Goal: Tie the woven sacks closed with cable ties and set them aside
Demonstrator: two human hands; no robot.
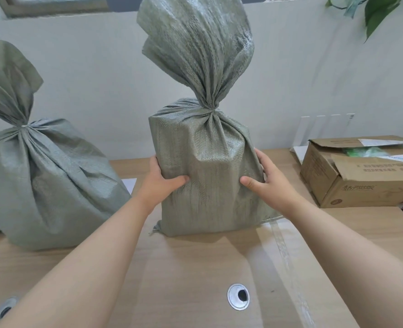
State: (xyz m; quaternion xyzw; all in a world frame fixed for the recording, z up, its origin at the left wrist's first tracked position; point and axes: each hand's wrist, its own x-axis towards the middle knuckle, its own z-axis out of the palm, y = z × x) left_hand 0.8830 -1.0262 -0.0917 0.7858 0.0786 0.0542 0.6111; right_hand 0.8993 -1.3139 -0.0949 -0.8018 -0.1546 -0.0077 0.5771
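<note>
1. Sack (pixel 207 174) stood upright at frame centre; long axis vertical.
2. Flanks gripped by left hand (pixel 162 181) and right hand (pixel 264 183), thumbs in front.
3. Second sack (pixel 46 185) seen at frame left, nearer left hand.

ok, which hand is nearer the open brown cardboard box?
Right. The right hand grips the centre grey-green woven sack on the side toward the open brown cardboard box; the left hand grips its opposite side, farther away.

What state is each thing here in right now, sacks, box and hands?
Middle sack: upright on the table, neck cinched shut, held at both sides.
Left sack: standing alone, neck cinched shut.
Cardboard box: flaps open.
Left hand: grips middle sack's left side.
Right hand: grips its right side.
</note>
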